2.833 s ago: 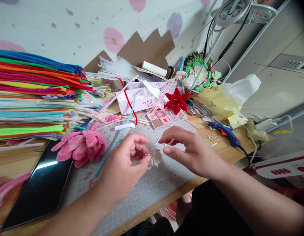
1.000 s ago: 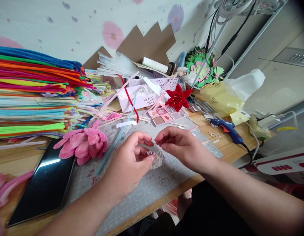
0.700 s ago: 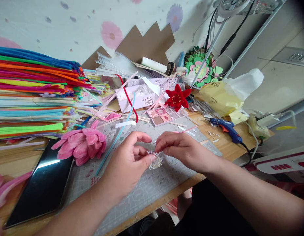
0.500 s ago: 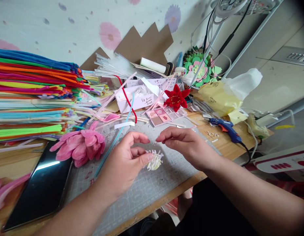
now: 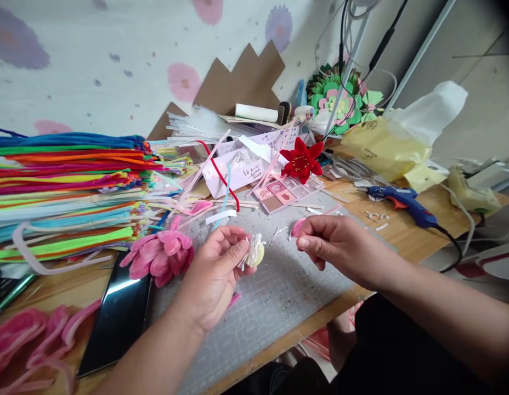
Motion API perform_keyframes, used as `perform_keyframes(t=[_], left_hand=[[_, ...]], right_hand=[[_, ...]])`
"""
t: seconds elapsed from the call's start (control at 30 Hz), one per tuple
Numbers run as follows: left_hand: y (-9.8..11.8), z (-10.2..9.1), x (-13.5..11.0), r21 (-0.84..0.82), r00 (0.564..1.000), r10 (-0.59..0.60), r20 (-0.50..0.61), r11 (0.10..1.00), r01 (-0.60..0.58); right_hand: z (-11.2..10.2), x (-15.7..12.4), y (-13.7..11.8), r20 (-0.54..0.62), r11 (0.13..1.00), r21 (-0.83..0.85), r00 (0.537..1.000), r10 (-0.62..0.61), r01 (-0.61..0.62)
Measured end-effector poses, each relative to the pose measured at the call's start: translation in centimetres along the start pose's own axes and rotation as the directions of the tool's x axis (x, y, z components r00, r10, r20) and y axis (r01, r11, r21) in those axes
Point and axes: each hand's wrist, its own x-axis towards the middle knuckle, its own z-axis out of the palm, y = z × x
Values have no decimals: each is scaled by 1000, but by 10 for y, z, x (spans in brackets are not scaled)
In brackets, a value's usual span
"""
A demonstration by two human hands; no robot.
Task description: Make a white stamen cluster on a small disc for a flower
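Because the left hand [image 5: 215, 271] pinches the fringed bud [image 5: 254, 254] only at its fingertips, above the gridded surface [image 5: 279, 296], it could slip or splay. Right hand [image 5: 339, 247] curled narrow, apparently holding nothing, beside a pink petal [image 5: 298, 226]. Bud: stiff white strands, pale yellow rounded core; petal fuzzy.

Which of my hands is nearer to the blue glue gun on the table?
Right. The right hand is just left of the blue glue gun and nearer the table edge. The left hand is farther left, pinching a small white tuft.
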Motion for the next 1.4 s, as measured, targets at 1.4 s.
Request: perform_keyframes(t=[1.4], left_hand=[[-6, -6, 5, 278, 997, 47, 66, 958, -64]], right_hand=[[-33, -20, 6, 192, 795, -562, 971, -144, 229]])
